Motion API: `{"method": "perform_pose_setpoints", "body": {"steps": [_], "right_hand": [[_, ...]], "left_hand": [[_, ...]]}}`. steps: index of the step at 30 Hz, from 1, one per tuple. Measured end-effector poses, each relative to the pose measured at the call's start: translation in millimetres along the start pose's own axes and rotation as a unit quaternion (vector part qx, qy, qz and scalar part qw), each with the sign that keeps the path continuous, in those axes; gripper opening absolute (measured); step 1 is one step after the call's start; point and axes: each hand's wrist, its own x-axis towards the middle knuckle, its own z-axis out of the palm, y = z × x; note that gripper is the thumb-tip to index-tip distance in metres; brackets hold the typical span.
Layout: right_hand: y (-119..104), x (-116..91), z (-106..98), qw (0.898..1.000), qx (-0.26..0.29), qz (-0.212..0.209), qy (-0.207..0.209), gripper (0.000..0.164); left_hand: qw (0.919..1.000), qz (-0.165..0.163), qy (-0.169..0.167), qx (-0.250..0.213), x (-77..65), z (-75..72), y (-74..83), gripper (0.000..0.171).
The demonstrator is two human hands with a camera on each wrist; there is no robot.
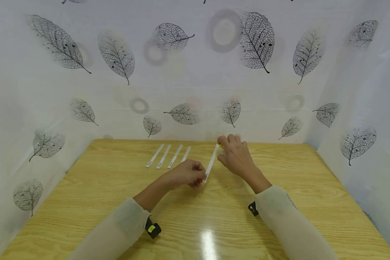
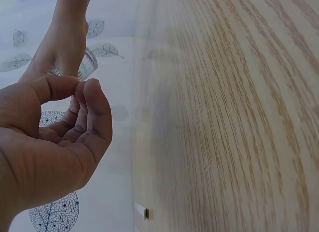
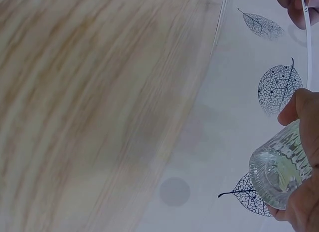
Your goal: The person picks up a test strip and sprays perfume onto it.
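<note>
Between the fingertips of my left hand point(image 1: 186, 174) is the lower end of a white paper strip point(image 1: 211, 162), pinched with the thumb. The strip slants up and away, and its far end reaches close to my right hand point(image 1: 236, 155). That hand grips a small clear glass bottle point(image 3: 276, 174) with ribbed sides, its base facing the right wrist camera. A bit of yellow shows by the right fingertips in the head view. Most of the bottle is hidden behind the fingers. Whether bottle and strip touch, I cannot tell.
Several more white strips point(image 1: 163, 157) lie side by side on the wooden table point(image 1: 117, 187), left of the hands, with dark print at their near ends. One is partly covered by the left hand. A leaf-patterned cloth point(image 1: 195, 83) stands behind the table and along both sides.
</note>
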Motion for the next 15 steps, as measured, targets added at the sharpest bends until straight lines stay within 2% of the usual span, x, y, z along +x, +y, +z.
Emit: {"method": "perform_pose_setpoints", "body": {"steps": [15], "right_hand": [[-0.6, 0.3, 1.0, 1.000, -0.005, -0.002, -0.003, 0.039]], "left_hand": [[0.9999, -0.003, 0.004, 0.011, -1.7, -1.0, -0.5, 0.014]]}}
